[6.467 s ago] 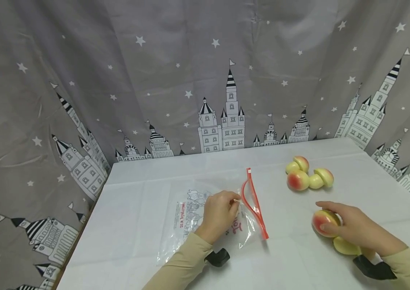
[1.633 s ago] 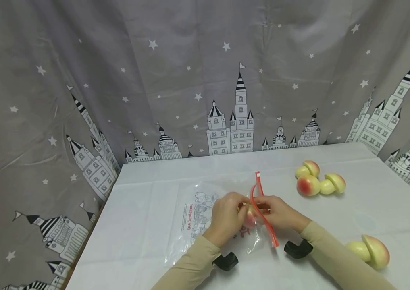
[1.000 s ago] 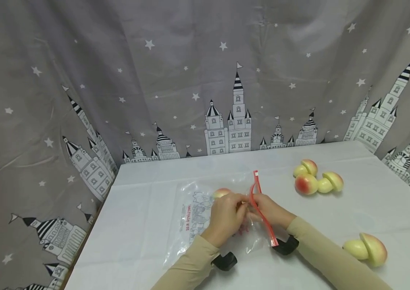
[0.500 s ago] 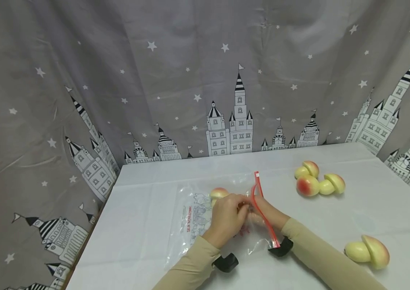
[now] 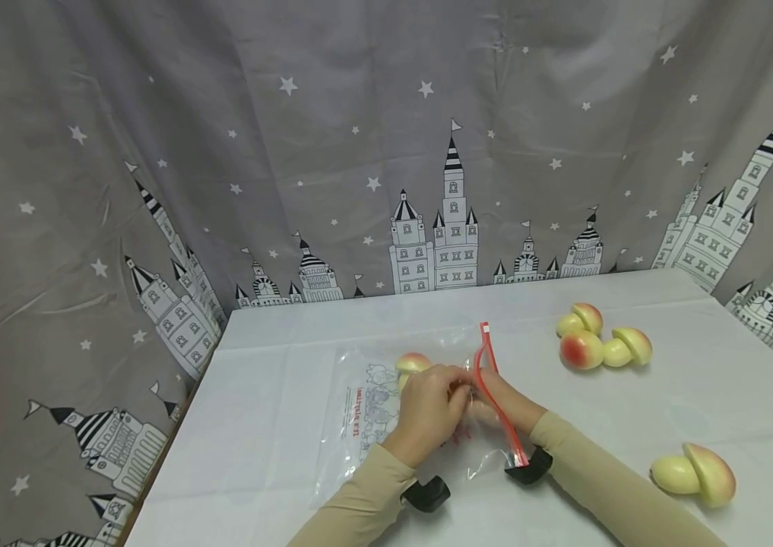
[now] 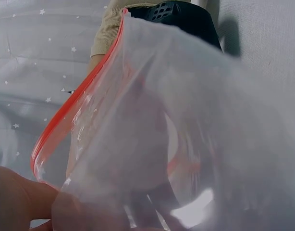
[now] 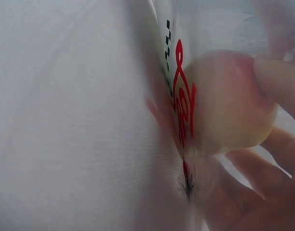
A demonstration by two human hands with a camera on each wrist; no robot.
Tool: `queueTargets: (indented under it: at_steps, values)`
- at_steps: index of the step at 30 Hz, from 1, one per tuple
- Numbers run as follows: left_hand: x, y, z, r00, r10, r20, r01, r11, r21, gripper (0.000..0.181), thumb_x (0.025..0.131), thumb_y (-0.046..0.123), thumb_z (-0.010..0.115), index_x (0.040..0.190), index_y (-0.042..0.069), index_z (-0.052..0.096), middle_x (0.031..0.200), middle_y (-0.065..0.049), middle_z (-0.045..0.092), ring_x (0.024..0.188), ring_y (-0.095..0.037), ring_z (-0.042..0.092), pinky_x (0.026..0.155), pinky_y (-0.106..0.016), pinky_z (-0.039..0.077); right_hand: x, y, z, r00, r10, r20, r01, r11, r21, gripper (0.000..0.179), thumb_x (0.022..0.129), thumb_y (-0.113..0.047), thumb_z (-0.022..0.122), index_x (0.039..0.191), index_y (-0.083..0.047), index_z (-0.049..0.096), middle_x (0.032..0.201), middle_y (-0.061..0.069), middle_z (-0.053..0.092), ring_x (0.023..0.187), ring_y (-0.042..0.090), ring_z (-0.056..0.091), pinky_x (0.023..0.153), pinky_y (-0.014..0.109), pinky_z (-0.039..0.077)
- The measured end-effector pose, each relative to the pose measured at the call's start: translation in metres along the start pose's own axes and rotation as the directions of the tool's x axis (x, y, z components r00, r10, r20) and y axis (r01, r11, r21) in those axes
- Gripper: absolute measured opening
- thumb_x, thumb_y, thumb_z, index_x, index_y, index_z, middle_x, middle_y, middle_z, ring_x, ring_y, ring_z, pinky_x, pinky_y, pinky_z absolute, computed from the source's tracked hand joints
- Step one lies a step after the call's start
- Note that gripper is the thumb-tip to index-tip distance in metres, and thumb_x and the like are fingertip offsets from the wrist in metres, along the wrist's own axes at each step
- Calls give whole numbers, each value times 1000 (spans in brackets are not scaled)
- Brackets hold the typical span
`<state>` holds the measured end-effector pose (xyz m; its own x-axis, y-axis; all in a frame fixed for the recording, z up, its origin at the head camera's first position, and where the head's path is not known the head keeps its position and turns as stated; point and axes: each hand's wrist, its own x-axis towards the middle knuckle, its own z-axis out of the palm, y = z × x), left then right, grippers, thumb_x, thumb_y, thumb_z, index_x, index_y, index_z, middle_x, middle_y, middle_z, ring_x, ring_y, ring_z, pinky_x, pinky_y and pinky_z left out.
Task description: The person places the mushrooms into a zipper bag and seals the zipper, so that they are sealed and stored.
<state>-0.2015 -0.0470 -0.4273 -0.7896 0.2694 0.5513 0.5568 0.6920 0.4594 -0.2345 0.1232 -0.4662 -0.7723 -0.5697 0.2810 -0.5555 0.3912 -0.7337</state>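
Both hands were busy at the clear zip bag (image 5: 374,414): the left hand (image 5: 423,410) pinched its film beside the red zipper (image 5: 504,422), and the right hand (image 5: 516,406) reached in through the mouth, grasping a toy mushroom (image 5: 413,363), thumb on the blushed cap. Moments earlier that mushroom had been just at the zipper; now it was inside, past the left knuckles, so I judged it bagged but not let go. Rightward on the white table (image 5: 256,425) lay a lone mushroom (image 5: 694,475), with a mushroom cluster (image 5: 603,338) farther back, before the castle-print curtain (image 5: 331,152).
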Motion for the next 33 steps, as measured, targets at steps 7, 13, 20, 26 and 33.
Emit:
queueTargets:
  at_steps: [7, 13, 20, 26, 33]
  values:
    - [0, -1, 1, 1000, 6, -15, -6, 1000, 7, 14, 83, 6, 73, 92, 14, 80, 77, 3, 74, 63, -4, 56, 58, -16, 42, 2, 4, -8, 1000, -24, 20, 25, 998, -50, 34, 89, -13, 75, 117, 5, 65, 109, 15, 72, 99, 6, 61, 91, 29, 53]
    - [0, 0, 1, 1000, -14, 13, 13, 999, 29, 12, 85, 10, 75, 95, 14, 80, 75, 3, 72, 65, -5, 59, 60, -17, 44, -4, -8, -32, 991, 118, 60, -115, 992, -52, 31, 84, 3, 69, 115, 3, 69, 113, 20, 73, 103, 32, 72, 85, 35, 60]
    - [1, 0, 1, 999, -36, 22, 36, 999, 18, 11, 85, 9, 74, 94, 13, 79, 74, 2, 72, 64, -4, 58, 61, -18, 44, -37, -29, -85, 979, 203, 30, -194, 963, -185, 47, 87, -4, 70, 132, 6, 61, 131, 25, 66, 110, 40, 69, 87, 42, 60]
    - [1, -1, 1, 999, -46, 26, 45, 999, 12, 10, 87, 9, 73, 94, 13, 79, 74, 3, 71, 63, -3, 54, 61, -17, 42, -80, -32, -129, 974, 211, -88, -227, 935, -272, 47, 87, -9, 76, 130, 6, 63, 126, 23, 69, 106, 35, 70, 81, 35, 61]
    - [1, 0, 2, 999, -45, 25, 44, 999, 13, 10, 87, 9, 73, 93, 13, 79, 73, 3, 70, 62, -2, 53, 61, -17, 42, -139, -17, -159, 936, 303, -178, -349, 856, -381, 46, 88, -14, 77, 129, 1, 65, 121, 23, 71, 95, -10, 62, 72, 23, 57]
